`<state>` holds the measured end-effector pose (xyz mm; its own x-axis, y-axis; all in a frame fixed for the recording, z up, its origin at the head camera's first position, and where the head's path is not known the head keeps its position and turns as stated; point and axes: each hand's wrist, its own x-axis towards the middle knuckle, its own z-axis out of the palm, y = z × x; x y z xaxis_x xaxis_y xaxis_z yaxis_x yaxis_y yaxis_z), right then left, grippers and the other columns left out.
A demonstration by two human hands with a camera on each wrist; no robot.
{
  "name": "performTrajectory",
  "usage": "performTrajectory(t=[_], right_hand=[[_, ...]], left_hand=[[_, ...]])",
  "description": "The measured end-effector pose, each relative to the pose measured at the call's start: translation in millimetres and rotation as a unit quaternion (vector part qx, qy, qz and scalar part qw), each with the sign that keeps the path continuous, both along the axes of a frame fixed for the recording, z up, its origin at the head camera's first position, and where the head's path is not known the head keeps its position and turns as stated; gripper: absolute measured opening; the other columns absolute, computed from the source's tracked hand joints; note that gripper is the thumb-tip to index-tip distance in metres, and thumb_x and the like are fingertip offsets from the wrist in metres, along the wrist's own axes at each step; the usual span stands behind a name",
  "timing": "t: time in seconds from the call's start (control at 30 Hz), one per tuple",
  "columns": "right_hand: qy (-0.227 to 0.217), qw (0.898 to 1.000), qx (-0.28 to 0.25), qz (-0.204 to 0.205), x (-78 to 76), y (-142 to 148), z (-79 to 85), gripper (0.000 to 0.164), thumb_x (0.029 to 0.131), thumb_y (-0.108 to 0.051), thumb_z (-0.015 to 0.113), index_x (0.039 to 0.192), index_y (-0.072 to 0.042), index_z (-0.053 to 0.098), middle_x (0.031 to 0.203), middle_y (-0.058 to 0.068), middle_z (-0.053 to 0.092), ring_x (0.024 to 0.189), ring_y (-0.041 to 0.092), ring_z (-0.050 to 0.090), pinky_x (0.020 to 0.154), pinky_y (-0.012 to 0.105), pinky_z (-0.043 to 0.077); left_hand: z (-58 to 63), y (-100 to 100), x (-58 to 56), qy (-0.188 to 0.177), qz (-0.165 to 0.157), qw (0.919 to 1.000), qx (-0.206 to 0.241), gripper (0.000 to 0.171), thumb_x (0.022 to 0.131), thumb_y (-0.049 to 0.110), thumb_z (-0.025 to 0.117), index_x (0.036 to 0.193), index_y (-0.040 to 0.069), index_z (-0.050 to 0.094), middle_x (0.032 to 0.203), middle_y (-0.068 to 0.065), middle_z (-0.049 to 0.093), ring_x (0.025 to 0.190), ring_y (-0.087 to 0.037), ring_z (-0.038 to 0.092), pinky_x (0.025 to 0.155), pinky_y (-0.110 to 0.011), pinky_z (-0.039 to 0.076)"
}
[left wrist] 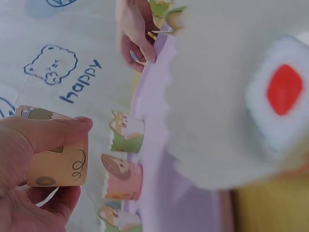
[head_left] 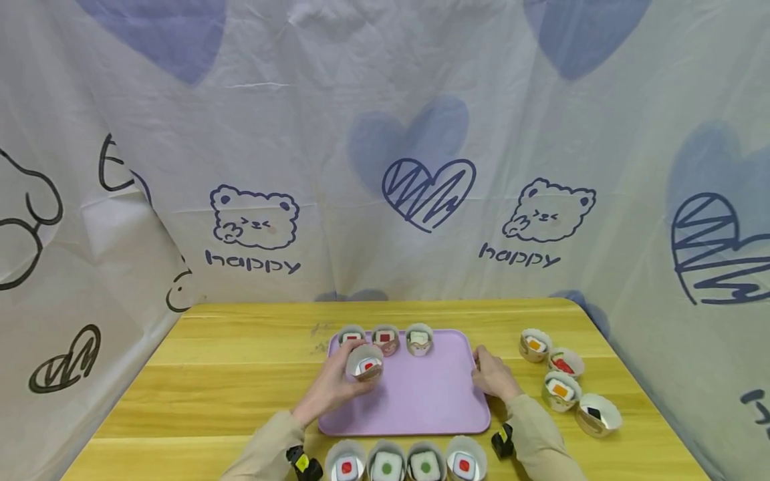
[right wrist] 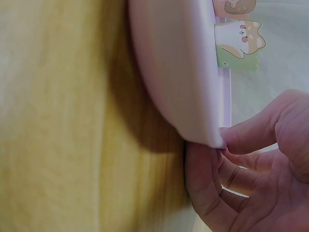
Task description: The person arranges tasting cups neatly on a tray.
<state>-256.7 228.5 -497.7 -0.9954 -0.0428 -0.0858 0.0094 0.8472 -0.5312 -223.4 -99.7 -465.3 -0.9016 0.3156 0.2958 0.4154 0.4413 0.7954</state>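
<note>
My left hand (head_left: 334,386) grips a small paper cup (head_left: 364,365) above the left part of the lilac tray (head_left: 421,401). A white piece with a red centre lies in that cup, which looks like toy sushi. In the left wrist view the cup's tan printed side (left wrist: 60,166) shows between thumb and fingers. My right hand (head_left: 496,377) pinches the tray's right rim, thumb on top and fingers beneath, as the right wrist view shows. Along the tray's back edge stand three cups: two with red-centred pieces (head_left: 385,339) and one with a pale piece (head_left: 419,339).
Several cups with white pieces, red-centred (head_left: 346,467) or green-centred (head_left: 386,466), line the table in front of the tray. At the right, more cups (head_left: 561,391) hold orange, red and black-topped pieces. A printed cloth (head_left: 337,254) hangs behind the wooden table (head_left: 240,381).
</note>
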Motion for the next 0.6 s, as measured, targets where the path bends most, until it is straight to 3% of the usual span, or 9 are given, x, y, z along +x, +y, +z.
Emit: performTrajectory(t=[0.3,0.6], right_hand=[[0.005,1.0,0.001,0.003,0.2,0.7,0.1,0.018,0.093,-0.005,0.054,0.11,0.0,0.051,0.091,0.011,0.059,0.078,0.024,0.054,0.07,0.038,0.047],[0.009,1.0,0.0,0.007,1.5,1.0,0.2,0.019,0.092,-0.005,0.054,0.11,0.001,0.051,0.089,0.011,0.058,0.078,0.024,0.054,0.07,0.038,0.046]], left_hand=[[21.0,20.5,-9.5,0.014,-0.036,0.9991,-0.017,0.073,0.074,0.007,0.086,0.137,0.002,0.051,0.126,-0.016,0.066,0.118,-0.034,0.061,0.104,-0.057,0.046],[40.4,36.8,-20.2,-0.032,-0.055,0.998,-0.007,0.071,0.08,0.016,0.084,0.14,0.007,0.048,0.128,-0.018,0.063,0.111,-0.031,0.064,0.094,-0.051,0.053]])
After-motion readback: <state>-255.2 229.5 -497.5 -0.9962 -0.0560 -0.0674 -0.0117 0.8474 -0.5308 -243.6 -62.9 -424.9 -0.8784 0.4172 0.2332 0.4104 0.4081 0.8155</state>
